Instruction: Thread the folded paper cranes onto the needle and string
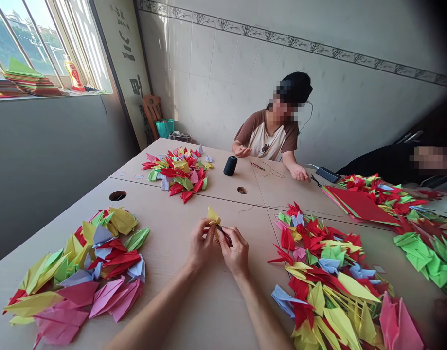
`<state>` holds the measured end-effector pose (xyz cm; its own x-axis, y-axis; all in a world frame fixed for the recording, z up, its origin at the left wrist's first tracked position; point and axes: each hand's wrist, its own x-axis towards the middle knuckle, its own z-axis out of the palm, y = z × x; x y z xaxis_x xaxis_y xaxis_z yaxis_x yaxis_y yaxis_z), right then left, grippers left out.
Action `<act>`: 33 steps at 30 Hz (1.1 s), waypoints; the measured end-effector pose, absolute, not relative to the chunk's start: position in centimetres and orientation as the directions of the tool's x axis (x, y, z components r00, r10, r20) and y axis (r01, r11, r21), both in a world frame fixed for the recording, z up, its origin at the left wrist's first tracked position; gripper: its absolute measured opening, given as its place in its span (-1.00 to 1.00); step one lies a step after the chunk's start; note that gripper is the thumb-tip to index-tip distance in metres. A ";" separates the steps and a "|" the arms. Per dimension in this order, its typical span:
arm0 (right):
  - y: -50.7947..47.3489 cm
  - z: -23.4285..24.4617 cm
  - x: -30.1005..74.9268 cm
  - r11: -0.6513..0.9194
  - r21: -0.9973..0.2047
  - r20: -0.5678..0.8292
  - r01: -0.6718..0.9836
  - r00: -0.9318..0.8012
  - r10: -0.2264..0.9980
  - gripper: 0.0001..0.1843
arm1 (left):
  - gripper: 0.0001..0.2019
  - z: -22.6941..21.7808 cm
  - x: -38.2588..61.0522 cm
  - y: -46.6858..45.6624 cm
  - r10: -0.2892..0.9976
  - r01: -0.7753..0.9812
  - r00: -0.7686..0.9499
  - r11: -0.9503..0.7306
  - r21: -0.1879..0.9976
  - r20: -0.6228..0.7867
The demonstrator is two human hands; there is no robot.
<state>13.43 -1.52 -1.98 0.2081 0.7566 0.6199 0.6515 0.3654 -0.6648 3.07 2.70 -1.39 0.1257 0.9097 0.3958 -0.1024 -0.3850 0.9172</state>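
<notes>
Above the middle of the table, my left hand is closed on a yellow folded paper piece, its pointed tip up. My right hand grips a small tool with a dark red handle. The tool's dark end meets the paper at my left fingertips; its exact kind cannot be made out. On the table a heap of folded paper pieces in red, yellow, green, blue and pink lies left of my hands. Another mixed heap lies to the right.
Across the table sits a person with both hands near the tabletop. Between us stand a dark thread cone and a further paper heap. Red paper sheets lie at right, near a second person. The table has round holes.
</notes>
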 end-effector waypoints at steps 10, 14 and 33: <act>-1.4 -2.0 13.5 0.351 -0.626 0.640 0.696 0.202 0.742 -0.82 | -0.86 -1.4 3.1 2.6 0.893 -0.082 0.146 -0.419 0.904 0.427; -1.5 -2.0 13.5 0.355 -0.621 0.648 0.699 0.202 0.735 -0.81 | -0.87 -1.5 3.2 2.7 0.878 -0.072 0.137 -0.452 0.889 0.458; -1.4 -1.9 13.4 0.369 -0.595 0.676 0.715 0.196 0.710 -0.85 | -0.90 -1.8 3.3 2.7 0.848 -0.037 0.120 -0.516 0.855 0.517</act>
